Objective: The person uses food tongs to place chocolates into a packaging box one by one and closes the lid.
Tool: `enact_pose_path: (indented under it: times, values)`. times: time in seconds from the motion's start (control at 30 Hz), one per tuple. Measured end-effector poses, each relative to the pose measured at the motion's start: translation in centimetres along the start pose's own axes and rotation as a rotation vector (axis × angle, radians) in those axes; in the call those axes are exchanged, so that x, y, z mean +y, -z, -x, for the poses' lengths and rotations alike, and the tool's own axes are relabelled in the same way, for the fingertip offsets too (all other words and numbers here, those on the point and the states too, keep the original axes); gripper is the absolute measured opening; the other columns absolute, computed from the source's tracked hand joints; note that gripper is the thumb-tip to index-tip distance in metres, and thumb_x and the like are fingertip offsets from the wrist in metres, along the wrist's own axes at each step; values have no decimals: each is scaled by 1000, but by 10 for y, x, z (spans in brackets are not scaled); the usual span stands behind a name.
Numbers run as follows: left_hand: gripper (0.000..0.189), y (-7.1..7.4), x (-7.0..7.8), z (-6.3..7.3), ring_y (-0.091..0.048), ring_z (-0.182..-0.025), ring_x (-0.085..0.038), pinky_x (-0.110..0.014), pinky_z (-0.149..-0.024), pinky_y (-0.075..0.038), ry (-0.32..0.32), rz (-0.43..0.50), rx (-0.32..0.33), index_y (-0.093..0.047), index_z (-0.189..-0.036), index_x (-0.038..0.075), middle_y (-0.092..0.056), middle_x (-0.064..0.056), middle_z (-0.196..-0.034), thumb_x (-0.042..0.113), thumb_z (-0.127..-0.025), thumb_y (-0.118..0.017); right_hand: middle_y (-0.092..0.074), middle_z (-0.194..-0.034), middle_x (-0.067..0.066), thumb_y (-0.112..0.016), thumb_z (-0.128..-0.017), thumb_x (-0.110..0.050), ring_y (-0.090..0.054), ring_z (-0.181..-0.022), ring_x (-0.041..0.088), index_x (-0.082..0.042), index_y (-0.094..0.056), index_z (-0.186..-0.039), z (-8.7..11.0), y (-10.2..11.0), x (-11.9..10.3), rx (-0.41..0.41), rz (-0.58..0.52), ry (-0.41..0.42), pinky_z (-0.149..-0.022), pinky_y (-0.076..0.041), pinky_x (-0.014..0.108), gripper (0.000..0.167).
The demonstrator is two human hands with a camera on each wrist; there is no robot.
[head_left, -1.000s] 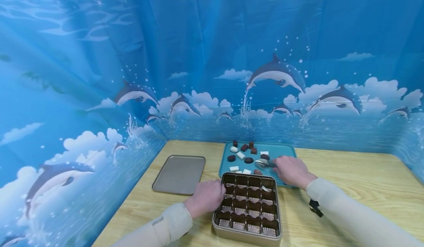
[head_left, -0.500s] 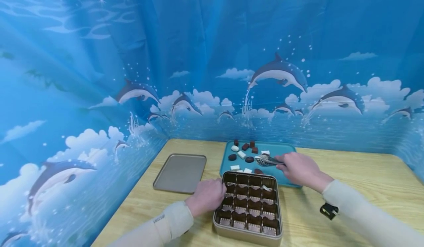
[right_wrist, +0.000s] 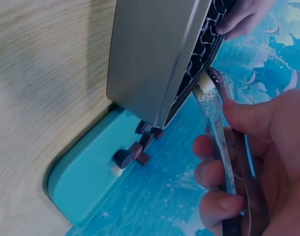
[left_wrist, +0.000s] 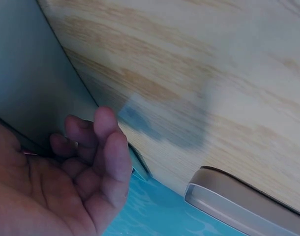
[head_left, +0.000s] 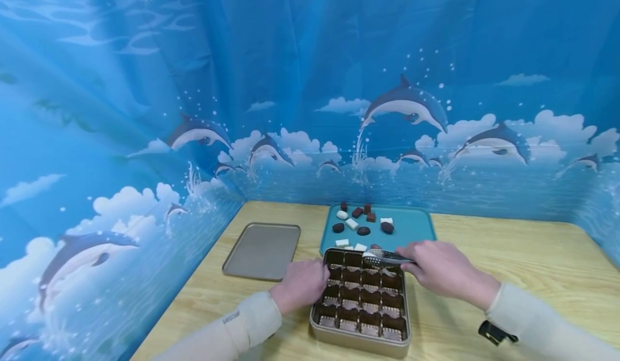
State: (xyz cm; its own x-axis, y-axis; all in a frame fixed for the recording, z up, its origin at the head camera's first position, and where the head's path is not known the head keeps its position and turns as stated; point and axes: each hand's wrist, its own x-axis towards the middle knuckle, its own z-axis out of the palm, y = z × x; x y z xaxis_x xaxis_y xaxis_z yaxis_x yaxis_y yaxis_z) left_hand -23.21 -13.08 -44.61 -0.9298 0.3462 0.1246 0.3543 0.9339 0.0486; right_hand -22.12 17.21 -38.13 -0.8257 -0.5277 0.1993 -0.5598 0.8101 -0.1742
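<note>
My right hand grips metal tongs, their perforated heads over the far row of a brown tin box. Between the heads, in the right wrist view, is a white chocolate, right at the box's rim. Dark dividers split the box into many small compartments. A pale piece lies in a back right compartment, partly covered by the tongs in the head view. My left hand holds the box's left wall near the far corner; in the left wrist view its fingers curl beside the box wall.
Behind the box lies a teal tray with several dark and white chocolates, such as an oval dark one. A flat brown lid rests on the wooden table at the left. A dolphin-print curtain surrounds the table.
My right hand has moved the tongs from the tray toward me, over the far end of the box, uncovering the oval dark chocolate. My left hand stays on the box.
</note>
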Motion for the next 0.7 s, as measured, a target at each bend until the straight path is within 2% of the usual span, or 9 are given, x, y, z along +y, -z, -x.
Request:
enact_pose_path:
  times: [0.07, 0.23, 0.43, 0.7]
  values:
    - [36, -1, -1, 0, -53, -54, -19, -34, -46, -44, -5, 0, -2, -59, -78, 10, -50, -1, -62, 28, -106, -44, -75, -112, 8, -72, -92, -24, -53, -61, 1, -9, -71, -124, 1, 0, -2, -3, -10, -1, -52, -42, 21, 36]
    - [35, 0, -1, 0, -51, -53, -18, -32, -45, -43, -14, -12, 7, -58, -77, 11, -49, 0, -61, 27, -105, -44, -74, -114, 12, -72, -92, -24, -39, -50, 0, -6, -69, -125, -1, 0, -4, 22, -23, 6, -46, -37, 20, 38]
    - [35, 2, 0, 0, -53, -54, -19, -34, -46, -45, -10, -21, 10, -59, -78, 10, -51, -1, -62, 27, -105, -45, -75, -108, 11, -72, -93, -22, -34, -45, 3, -5, -68, -127, -19, -4, 6, 66, -20, -21, -42, -31, 22, 39]
    - [35, 2, 1, 0, -56, -56, -20, -35, -48, -46, 3, -17, 6, -59, -78, 10, -53, -2, -63, 28, -105, -45, -70, -126, 13, -68, -97, -24, -23, -39, 8, -6, -69, -126, -52, -13, 22, -50, -63, -79, -39, -22, 22, 35]
